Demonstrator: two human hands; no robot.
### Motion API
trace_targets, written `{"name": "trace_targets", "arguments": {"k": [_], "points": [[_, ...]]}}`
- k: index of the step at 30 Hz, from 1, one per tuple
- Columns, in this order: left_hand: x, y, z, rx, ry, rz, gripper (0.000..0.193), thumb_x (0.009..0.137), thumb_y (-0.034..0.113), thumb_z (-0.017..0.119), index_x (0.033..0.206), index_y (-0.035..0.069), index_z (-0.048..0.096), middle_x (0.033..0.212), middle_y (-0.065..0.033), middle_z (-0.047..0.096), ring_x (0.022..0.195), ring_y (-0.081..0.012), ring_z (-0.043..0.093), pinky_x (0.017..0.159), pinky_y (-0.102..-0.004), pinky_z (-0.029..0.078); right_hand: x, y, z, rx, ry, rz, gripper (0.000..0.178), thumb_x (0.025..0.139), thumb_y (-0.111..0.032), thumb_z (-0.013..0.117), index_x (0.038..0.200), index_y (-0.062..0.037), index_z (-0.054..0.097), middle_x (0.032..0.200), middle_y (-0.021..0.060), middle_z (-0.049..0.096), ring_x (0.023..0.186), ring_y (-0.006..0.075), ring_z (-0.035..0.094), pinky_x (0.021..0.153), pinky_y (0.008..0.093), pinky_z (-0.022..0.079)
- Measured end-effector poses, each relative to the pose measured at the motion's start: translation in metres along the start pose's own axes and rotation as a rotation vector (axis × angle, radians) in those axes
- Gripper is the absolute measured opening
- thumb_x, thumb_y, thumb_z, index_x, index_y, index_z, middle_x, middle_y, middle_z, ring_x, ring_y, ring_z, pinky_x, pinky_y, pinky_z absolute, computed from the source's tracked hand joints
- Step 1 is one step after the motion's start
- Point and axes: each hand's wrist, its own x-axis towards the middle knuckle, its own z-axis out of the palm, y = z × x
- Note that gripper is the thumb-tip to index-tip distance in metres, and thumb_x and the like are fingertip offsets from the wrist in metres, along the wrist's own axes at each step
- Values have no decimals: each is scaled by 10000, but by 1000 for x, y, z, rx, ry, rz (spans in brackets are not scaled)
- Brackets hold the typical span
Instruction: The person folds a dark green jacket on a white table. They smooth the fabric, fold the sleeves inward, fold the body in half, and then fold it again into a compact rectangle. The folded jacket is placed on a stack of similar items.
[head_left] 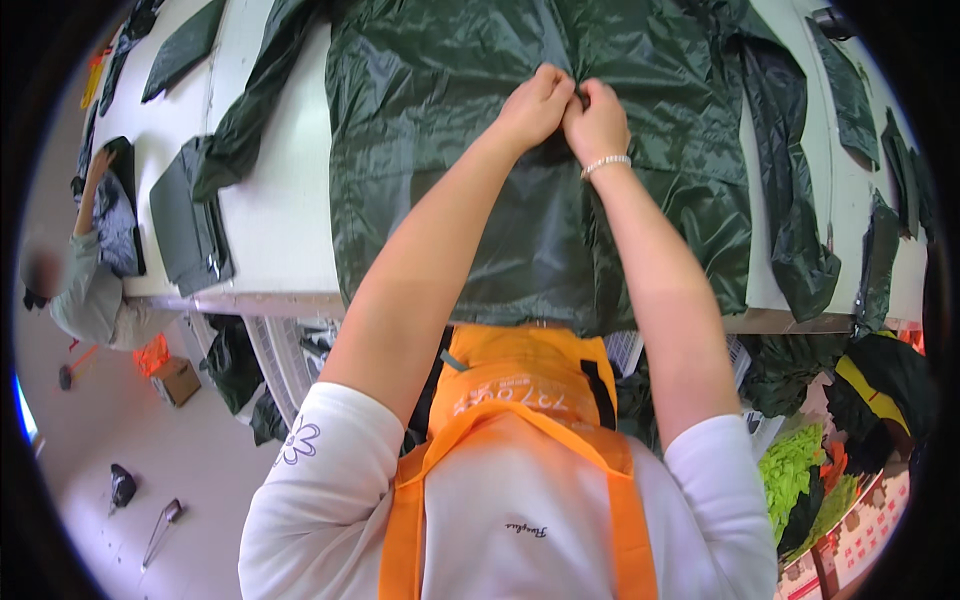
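A dark green, shiny long-sleeved jacket (440, 200) lies spread on the white table, its sleeves reaching out to both sides and its lower edge hanging near the table's front. Close together at the jacket's centre front, both my hands are closed. My left hand (537, 105) pinches the fabric along the middle line. Right beside it, my right hand (598, 122), with a beaded bracelet at the wrist, grips the same strip. Whatever small part lies between the fingertips is hidden.
Folded dark green pieces (190, 220) lie left of the jacket on the table (285, 230). More dark garments (845, 95) lie on the right. A co-worker (95, 285) stands at the far left. A cardboard box (176, 382) and bright green cloth (792, 470) are below table height.
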Motion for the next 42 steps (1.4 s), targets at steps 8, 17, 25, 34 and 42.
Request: {"name": "trace_targets", "arguments": {"k": [8,17,25,34,42], "points": [[-178,39,-3,116,350,-105,198,896,157,595,1001,-9,568,819,-65,643,717,-96,594,629,-231,461,-80,8,-57,-189,-239,-287,503,740,-75,624,1201,36,455,1200,234,476,1125,399,468,945,425,429],[-318,71,65,-720,303,-908,352,897,329,600,958,-17,615,858,-134,683,731,-155,652,641,-244,492,-212,56,-136,77,-553,33,183,748,-49,636,911,7,572,850,148,583,788,316,582,708,400,470],[-331,61,93,-952,380,-1082,388,826,323,698,998,14,539,940,-129,662,832,-200,656,726,-295,515,-255,72,-135,197,-392,-106,203,800,-81,662,956,28,592,768,131,582,635,296,573,571,327,465],[-316,51,102,-1001,281,-1008,254,805,212,732,827,-10,610,815,-105,644,712,-164,634,601,-250,500,-276,72,-103,375,-198,153,156,772,-57,702,889,16,627,767,103,651,623,169,615,596,269,496],[-317,55,103,-982,329,-834,233,808,231,735,738,31,638,701,-4,599,572,-74,529,502,-211,403,-282,52,-100,62,-123,-203,84,787,-40,612,862,-11,636,902,117,605,859,319,580,747,380,481]]}}
